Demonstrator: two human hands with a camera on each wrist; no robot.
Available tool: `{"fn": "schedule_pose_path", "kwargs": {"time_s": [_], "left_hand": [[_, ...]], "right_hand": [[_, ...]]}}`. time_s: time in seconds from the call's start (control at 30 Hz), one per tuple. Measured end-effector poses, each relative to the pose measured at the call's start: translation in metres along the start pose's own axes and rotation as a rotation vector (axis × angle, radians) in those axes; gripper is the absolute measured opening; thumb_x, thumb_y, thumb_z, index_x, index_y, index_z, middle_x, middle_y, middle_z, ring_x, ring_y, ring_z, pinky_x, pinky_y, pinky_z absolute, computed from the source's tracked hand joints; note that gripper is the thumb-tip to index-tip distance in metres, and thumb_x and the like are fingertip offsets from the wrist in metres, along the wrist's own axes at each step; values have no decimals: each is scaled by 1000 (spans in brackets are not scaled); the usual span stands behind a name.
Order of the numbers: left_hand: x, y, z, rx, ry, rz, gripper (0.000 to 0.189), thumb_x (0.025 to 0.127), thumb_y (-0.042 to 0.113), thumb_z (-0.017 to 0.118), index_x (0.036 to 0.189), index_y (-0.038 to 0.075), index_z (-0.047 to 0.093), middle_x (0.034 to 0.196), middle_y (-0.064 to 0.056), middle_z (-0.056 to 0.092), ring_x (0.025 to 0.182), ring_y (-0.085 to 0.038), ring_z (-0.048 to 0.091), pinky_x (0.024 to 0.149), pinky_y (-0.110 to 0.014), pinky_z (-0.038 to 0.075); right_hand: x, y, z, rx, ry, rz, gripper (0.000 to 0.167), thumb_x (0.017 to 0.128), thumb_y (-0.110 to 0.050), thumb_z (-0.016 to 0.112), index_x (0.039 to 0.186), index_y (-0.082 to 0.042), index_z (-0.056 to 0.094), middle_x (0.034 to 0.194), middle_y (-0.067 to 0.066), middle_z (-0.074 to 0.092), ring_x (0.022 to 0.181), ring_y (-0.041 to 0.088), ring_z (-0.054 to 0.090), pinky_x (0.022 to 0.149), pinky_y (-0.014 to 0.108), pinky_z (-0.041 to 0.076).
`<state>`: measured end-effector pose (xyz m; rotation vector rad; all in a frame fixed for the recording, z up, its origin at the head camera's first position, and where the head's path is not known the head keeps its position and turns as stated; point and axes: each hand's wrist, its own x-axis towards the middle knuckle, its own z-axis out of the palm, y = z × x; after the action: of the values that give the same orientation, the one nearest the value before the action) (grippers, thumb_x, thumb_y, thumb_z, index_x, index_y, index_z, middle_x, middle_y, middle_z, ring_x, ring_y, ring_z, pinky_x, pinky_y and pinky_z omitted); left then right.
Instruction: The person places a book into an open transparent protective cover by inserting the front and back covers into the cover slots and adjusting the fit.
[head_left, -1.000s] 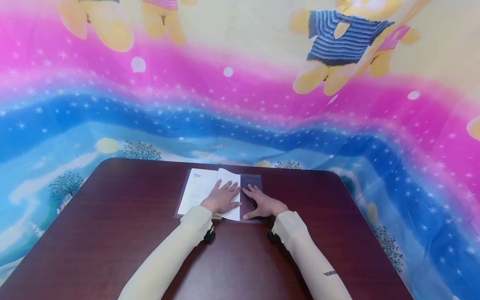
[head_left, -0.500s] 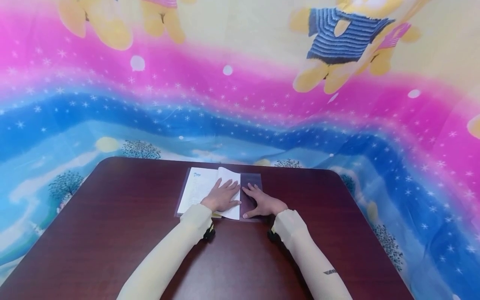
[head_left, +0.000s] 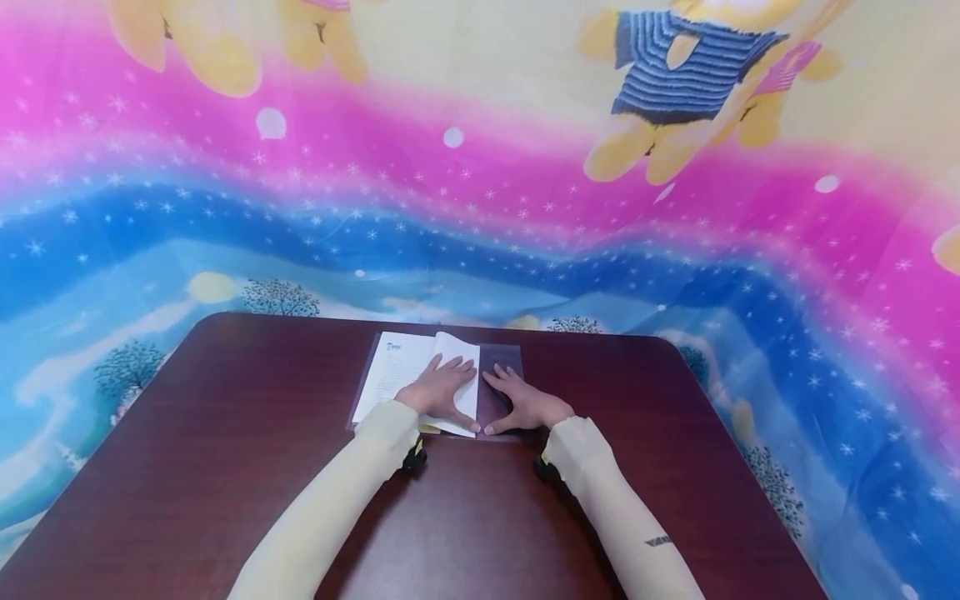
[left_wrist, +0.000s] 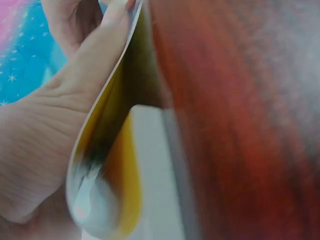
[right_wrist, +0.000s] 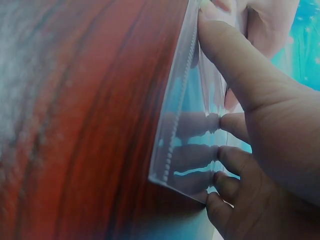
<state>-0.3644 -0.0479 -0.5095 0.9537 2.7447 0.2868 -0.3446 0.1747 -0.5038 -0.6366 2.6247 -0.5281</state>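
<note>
A booklet with white pages (head_left: 393, 367) lies open on the table, printed text and a blue logo on its left page. Beneath it spreads a clear plastic book cover (head_left: 501, 358), which extends to the right. My left hand (head_left: 438, 392) rests with spread fingers on the raised white leaf (head_left: 467, 392), thumb at its near edge. In the left wrist view that leaf (left_wrist: 95, 115) bows up, yellow underneath, above the page block (left_wrist: 152, 165). My right hand (head_left: 531, 407) lies spread on the plastic; its fingertips touch the clear sheet (right_wrist: 175, 120) in the right wrist view.
The dark red-brown wooden table (head_left: 262, 467) has rounded far corners. Behind it hangs a printed cloth (head_left: 420, 200) with bears, snowflakes and trees, close to the far edge. Black wrist straps (head_left: 412, 457) sit at both cuffs.
My left hand has shifted slightly left, and its thumb has swung down to the near edge of the white leaf. The right hand stays in place.
</note>
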Motion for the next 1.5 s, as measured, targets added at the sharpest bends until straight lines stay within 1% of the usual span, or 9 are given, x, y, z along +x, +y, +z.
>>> {"fn": "schedule_pose_path", "kwargs": {"time_s": [0.1, 0.27, 0.47, 0.7, 0.87, 1.13, 1.27, 1.4, 1.5], "left_hand": [[-1, -1, -2, -8, -23, 7, 116, 74, 71, 77, 161, 10, 30, 170, -6, 20, 158, -27, 11, 127, -50, -1], [-2, -2, -2, 2, -23, 18, 117, 72, 69, 80, 161, 9, 31, 170, -7, 20, 158, -28, 10, 127, -51, -2], [-1, -1, -3, 1, -13, 7, 115, 73, 67, 81, 160, 11, 32, 170, -6, 20, 158, -28, 8, 126, -52, -4], [-2, 1, -2, -11, 9, 3, 115, 73, 67, 81, 159, 7, 33, 169, -8, 23, 158, -30, 11, 126, -54, -1], [-2, 3, -2, -10, 21, -5, 115, 73, 67, 81, 159, 7, 33, 169, -8, 23, 158, -29, 10, 126, -54, -2], [1, 4, -1, -2, 17, -27, 115, 74, 67, 80, 160, 9, 32, 169, -7, 22, 158, -28, 9, 126, -53, -4], [1, 4, -1, 0, 21, -25, 115, 73, 67, 81, 160, 9, 32, 169, -6, 22, 158, -28, 9, 126, -52, -4], [2, 4, 1, 4, 15, -32, 113, 75, 68, 78, 160, 10, 32, 169, -5, 21, 158, -27, 9, 126, -52, -4], [3, 3, 2, 3, 23, -33, 110, 78, 67, 77, 160, 9, 33, 169, -6, 22, 158, -27, 11, 127, -52, -3]], "right_hand": [[0, 1, 1, -3, 0, -1, 104, 84, -43, 83, 164, -16, 21, 171, 15, 6, 157, 39, 0, 121, 61, 24], [0, 1, 2, -9, -8, 24, 104, 84, -46, 82, 164, -20, 20, 172, 11, 5, 158, 35, -1, 122, 59, 23], [2, 0, 4, -5, 2, 25, 105, 84, -46, 82, 164, -20, 20, 172, 11, 6, 158, 36, 0, 122, 59, 24], [2, -1, 4, -5, 5, 25, 105, 83, -45, 83, 164, -19, 21, 172, 11, 7, 158, 37, 1, 122, 60, 24], [2, -1, 4, -12, 9, 31, 105, 83, -46, 82, 164, -19, 21, 172, 11, 7, 158, 36, 2, 121, 59, 24], [2, 0, 1, -18, 7, 29, 105, 84, -46, 82, 164, -19, 21, 172, 11, 7, 158, 36, 1, 121, 60, 25], [2, -1, 1, -11, 3, 30, 105, 84, -46, 82, 164, -20, 20, 172, 10, 6, 158, 35, -1, 122, 59, 23], [1, -1, 3, -9, 7, 31, 104, 84, -46, 82, 164, -20, 21, 172, 11, 7, 158, 36, 0, 121, 61, 25], [1, -1, 3, -10, 11, 34, 104, 84, -46, 82, 164, -20, 21, 172, 11, 7, 158, 35, 0, 121, 61, 25]]}}
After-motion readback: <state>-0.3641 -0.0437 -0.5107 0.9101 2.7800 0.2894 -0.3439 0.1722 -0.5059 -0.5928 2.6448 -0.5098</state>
